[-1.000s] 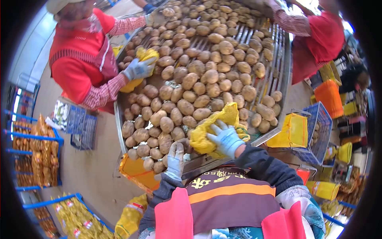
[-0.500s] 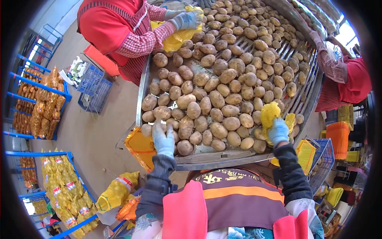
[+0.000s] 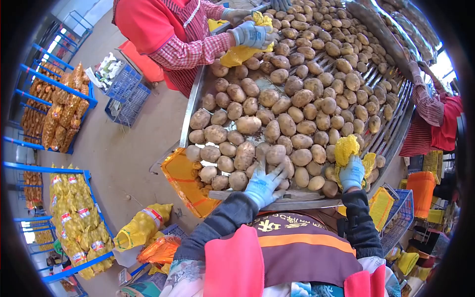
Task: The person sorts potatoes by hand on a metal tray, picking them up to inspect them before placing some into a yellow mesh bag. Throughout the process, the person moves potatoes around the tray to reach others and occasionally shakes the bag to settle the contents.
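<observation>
Potatoes [image 3: 300,141] cover the metal sorting table [image 3: 186,123] in front of me. My left hand [image 3: 263,184], in a light blue glove, lies at the near edge with its fingers spread over several potatoes. It grips none of them. Farther right, my right hand [image 3: 352,173], also gloved, is closed round a bunched yellow mesh bag [image 3: 347,148] that rests against potatoes. An orange bag [image 3: 184,180] hangs at the table's near left corner, with potatoes by its mouth.
Across the left edge, a person [image 3: 173,44] holds another yellow mesh bag [image 3: 237,55]. A second person [image 3: 443,116] stands at the right. Blue crates [image 3: 126,91], a filled yellow sack [image 3: 143,226] and racks of bagged potatoes [image 3: 79,220] occupy the left floor.
My left hand has swept right along the near edge, away from the orange bag. My right hand keeps the yellow mesh bag. The whole view has shifted slightly.
</observation>
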A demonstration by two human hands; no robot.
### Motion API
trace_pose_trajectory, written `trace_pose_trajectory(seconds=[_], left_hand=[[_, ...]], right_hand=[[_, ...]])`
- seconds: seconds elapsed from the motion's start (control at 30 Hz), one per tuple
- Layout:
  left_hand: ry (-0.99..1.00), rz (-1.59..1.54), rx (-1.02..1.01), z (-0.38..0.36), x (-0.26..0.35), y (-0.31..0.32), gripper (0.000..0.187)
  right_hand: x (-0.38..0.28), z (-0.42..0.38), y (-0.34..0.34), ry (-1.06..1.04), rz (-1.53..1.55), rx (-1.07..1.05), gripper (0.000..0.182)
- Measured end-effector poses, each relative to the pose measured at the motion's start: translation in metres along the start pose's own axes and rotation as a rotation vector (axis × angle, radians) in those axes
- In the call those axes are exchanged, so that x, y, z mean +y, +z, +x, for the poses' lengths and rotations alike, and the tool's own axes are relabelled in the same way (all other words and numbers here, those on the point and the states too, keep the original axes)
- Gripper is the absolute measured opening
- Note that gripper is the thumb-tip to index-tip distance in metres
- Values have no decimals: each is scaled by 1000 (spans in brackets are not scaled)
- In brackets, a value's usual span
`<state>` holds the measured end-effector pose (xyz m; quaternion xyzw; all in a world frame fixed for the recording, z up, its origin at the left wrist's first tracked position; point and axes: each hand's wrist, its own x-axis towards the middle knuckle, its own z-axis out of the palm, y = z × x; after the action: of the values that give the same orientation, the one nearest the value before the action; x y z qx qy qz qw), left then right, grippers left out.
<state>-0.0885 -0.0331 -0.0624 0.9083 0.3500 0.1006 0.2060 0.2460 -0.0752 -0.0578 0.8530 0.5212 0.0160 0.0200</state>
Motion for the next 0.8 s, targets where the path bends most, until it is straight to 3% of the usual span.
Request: trace_pose_trajectory(seconds=[0.07,0.13,0.17,0.27,0.37,0.43,0.47,0.5,0.53,0.57,0.63,0.67,0.7,0.73,0.8], left_hand=[[5,-40,-1,-14,-12,0,55],[-112,156,-52,-31,-27,-17,48],[-84,263,31,-47,-49,-2,45],[-186,286,-9,-77,-66,-22,45],[-321,298,-24,-109,-80,-21,47],[-562,273,-79,-126,-92,-21,51],[-591,347,49,-147,-111,-5,53],[-598,346,51,-155,-119,-11,53],[-644,217,212,-159,-127,-18,53],[-688,88,375,-160,-134,-22,53],[-682,123,433,-144,-149,-40,54],[-665,156,494,-129,-158,-53,54],[-664,176,476,-108,-165,-71,56],[-661,196,459,-85,-172,-86,58],[-738,232,414,-46,-195,-97,67]], right_hand=[[4,-2,0,-45,16,65,34],[5,1,1,-53,14,67,34],[6,-1,3,-55,13,59,34],[14,1,8,-64,52,29,42],[22,1,13,-86,115,36,52],[16,4,4,-79,148,31,56],[11,5,-8,-44,205,-57,57],[14,7,-2,-51,205,-58,57],[22,8,7,-106,286,11,56],[27,10,14,-163,368,80,54],[-9,7,-9,-201,404,68,55],[-24,8,-13,-332,407,31,56],[-41,10,-19,-462,407,-3,56],[-67,10,-32,-462,405,6,56],[-107,6,-60,-395,149,-182,55]])
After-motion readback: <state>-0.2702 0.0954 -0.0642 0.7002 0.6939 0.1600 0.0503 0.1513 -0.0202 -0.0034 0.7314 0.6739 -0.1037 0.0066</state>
